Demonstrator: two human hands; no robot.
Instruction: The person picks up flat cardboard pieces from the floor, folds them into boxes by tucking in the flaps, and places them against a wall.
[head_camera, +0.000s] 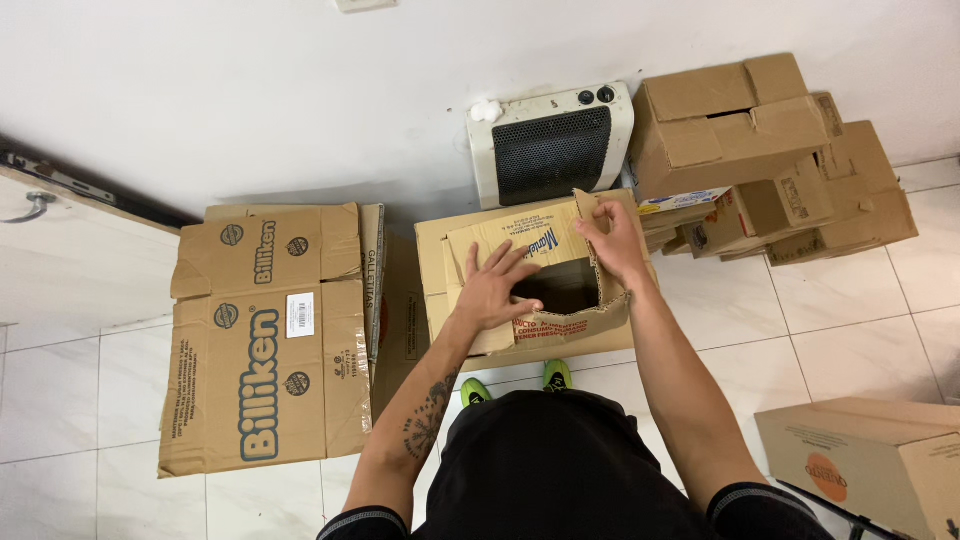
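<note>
Two hands: both work on one small cardboard box (560, 290) seen from above, on the tiled floor (860, 300) just in front of the person's green shoes (557, 374).
Small box: open, its dark inside showing between the hands; it sits on a larger flat piece of cardboard (435, 260).
Left hand (493, 288): lies flat with fingers spread on the left flap of the small box, pressing down; its grip is released, closed on nothing.
Right hand (612, 243): at the far right corner of the box, its grip pinching the upright edge of a flap between fingers and thumb.
Left of the box: a big flattened carton (265, 340) with blue printing lies on the floor, well apart from the hands.
Behind the box: a white heater with a black grille (552, 145) leans against the white wall.
Right of the heater: a stack of brown boxes (770, 160).
Lower right corner: another cardboard box (870, 460), partly cut off by the frame.
</note>
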